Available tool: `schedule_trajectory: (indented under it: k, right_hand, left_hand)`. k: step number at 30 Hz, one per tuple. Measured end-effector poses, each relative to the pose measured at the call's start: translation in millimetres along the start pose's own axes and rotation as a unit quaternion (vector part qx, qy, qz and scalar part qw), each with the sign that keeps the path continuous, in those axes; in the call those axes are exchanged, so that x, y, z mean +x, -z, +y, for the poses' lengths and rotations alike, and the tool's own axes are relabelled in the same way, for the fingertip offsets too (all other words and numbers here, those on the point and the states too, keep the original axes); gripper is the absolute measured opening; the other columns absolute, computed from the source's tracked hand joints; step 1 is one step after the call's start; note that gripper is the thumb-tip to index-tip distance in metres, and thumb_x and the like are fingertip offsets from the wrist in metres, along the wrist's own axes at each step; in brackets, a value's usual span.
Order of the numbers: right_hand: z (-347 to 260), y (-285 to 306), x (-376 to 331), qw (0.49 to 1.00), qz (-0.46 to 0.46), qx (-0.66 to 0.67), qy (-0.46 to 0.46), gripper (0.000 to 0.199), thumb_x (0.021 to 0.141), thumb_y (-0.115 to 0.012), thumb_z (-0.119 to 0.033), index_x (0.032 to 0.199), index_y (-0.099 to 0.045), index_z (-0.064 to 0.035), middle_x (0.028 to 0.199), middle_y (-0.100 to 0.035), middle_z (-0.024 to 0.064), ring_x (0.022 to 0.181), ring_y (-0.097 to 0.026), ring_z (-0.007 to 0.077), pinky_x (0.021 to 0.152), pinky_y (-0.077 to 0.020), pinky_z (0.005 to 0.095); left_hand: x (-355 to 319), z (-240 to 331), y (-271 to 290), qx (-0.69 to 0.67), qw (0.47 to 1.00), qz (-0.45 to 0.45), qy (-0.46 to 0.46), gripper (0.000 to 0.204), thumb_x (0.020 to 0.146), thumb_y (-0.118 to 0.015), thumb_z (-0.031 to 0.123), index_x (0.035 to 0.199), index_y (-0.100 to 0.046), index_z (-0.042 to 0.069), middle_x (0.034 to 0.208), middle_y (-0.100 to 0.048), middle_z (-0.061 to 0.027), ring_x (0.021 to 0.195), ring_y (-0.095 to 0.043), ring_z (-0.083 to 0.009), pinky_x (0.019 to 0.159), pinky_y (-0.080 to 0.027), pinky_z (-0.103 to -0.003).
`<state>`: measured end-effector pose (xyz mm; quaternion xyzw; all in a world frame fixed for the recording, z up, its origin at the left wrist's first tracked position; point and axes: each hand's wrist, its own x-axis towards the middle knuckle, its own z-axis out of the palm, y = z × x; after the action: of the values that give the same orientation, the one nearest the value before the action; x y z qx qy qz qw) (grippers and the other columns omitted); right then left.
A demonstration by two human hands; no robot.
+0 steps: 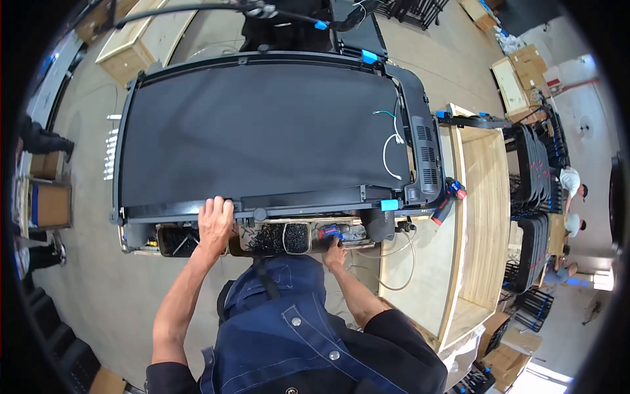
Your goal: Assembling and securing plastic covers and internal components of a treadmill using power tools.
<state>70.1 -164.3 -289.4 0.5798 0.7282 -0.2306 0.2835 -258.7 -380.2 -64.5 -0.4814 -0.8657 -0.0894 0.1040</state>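
Observation:
A dark treadmill frame [262, 131] with a wide black belt lies across the bench in front of me. My left hand [215, 226] is closed over its near side rail [295, 201], fingers curled across the top edge. Lower and to the right, my right hand [335, 254] is closed round the handle of a blue and red cordless drill [330, 232]. The drill is at a parts bin beneath the rail, just right of a bin of small black screws [272, 238]. Part of its handle is hidden by my fingers.
White and green wires [394, 148] trail over the belt's right end. Another red and blue power tool [449, 197] lies by a wooden crate [476, 217] at the right, near a looped hose [410, 262]. Silver parts [110, 154] line the left side. Several people are far right.

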Motion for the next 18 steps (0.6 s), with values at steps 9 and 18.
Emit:
schedule_trajectory:
  k: [9, 18]
  right_hand:
    - [-107.5, 24.6, 23.0, 0.946, -0.027, 0.142, 0.290, 0.044, 0.091, -0.063, -0.047, 0.107, -0.074, -0.0080, 0.120, -0.069, 0.0204, 0.120, -0.059, 0.0421, 0.102, -0.0469, 0.0486]
    - [-231.4, 97.0, -5.1, 0.675, -0.183, 0.555, 0.450, 0.067, 0.096, -0.050, -0.059, 0.137, -0.059, -0.0058, 0.149, -0.053, 0.0098, 0.140, -0.046, 0.0291, 0.114, -0.0358, 0.0522]
  left_hand:
    - [27.8, -0.4, 46.5, -0.070, 0.996, -0.047, -0.015, 0.027, 0.063, -0.065, 0.001, 0.085, -0.050, 0.006, 0.086, -0.049, -0.0130, 0.082, -0.051, -0.0345, 0.066, -0.041, -0.045]
    - [32.0, -5.4, 344.4, -0.040, 0.994, -0.067, -0.080, 0.046, 0.065, -0.084, 0.035, 0.086, -0.055, 0.007, 0.078, -0.047, -0.0068, 0.069, -0.051, -0.0232, 0.057, -0.044, -0.035]
